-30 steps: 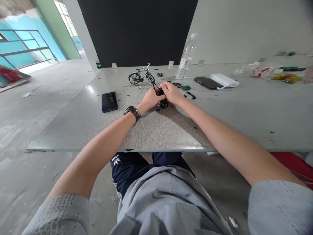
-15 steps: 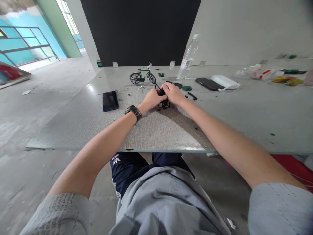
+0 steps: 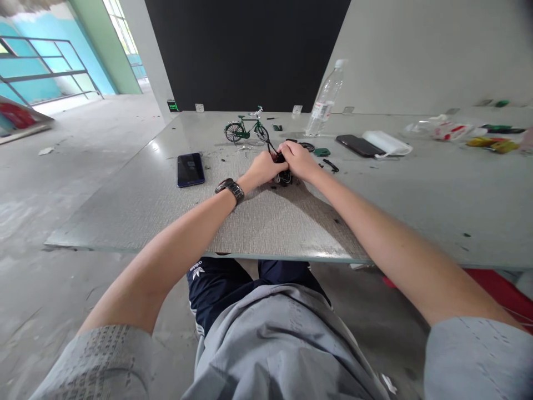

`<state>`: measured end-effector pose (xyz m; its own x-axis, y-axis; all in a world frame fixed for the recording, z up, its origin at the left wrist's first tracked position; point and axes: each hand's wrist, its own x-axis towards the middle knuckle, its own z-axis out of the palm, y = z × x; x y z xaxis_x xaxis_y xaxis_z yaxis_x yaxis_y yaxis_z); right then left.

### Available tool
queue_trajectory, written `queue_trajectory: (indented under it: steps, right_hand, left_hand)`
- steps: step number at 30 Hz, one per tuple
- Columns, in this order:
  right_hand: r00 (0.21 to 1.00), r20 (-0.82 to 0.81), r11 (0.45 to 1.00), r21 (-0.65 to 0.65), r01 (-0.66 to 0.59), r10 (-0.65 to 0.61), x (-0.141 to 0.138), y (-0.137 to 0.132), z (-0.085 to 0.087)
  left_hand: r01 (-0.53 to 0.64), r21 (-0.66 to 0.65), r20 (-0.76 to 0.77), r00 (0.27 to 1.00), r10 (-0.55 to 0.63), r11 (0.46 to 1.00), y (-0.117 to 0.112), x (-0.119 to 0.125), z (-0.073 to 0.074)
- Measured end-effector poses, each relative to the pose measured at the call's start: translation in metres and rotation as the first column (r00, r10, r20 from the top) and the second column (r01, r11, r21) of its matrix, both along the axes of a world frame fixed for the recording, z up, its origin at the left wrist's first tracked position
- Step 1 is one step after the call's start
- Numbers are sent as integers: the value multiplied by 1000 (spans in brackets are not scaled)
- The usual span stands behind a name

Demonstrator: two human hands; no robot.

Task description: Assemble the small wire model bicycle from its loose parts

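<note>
Desk [image 3: 137, 205]: grey, black panel [image 3: 250, 55] rising behind.
Arms [image 3: 179, 241]: both reaching forward, slanting inward.
Left hand [image 3: 263, 168]: curled in tight, pinching the black model part [image 3: 285, 177]!
Right hand [image 3: 298, 161]: arched, fingers bent, gripping the other side.
Black model part: half hidden between the two.
Model bicycle [image 3: 245, 135]: upright, just beyond.

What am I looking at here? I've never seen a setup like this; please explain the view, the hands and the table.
There is no machine: these are a person's bare hands, filmed by a camera worn on the head, looking forward and down. The left hand and right hand together hold a small black part, mostly hidden by fingers. On the table, a green model bicycle stands beyond them. A phone lies to the left; a clear bottle stands to the right, near a dark phone-like device.
</note>
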<state>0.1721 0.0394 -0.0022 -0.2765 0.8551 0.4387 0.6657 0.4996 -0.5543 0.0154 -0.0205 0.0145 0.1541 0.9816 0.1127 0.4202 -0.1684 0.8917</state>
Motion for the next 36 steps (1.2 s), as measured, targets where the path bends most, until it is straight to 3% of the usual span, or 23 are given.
queue_trajectory:
  steps: [17, 26, 36]
  right_hand:
    - [1000, 12, 999, -40, -23, 23, 1, -2, 3]
    - [1000, 14, 999, -48, -25, 26, 1, -4, 4]
    - [999, 11, 998, -52, -31, 32, 0, -4, 3]
  left_hand:
    - [30, 26, -9, 1000, -30, 999, 7, -1, -7]
    - [41, 20, -26, 999, -41, 999, -1, -1, 0]
    - [43, 25, 13, 999, -44, 999, 1, 0, -2]
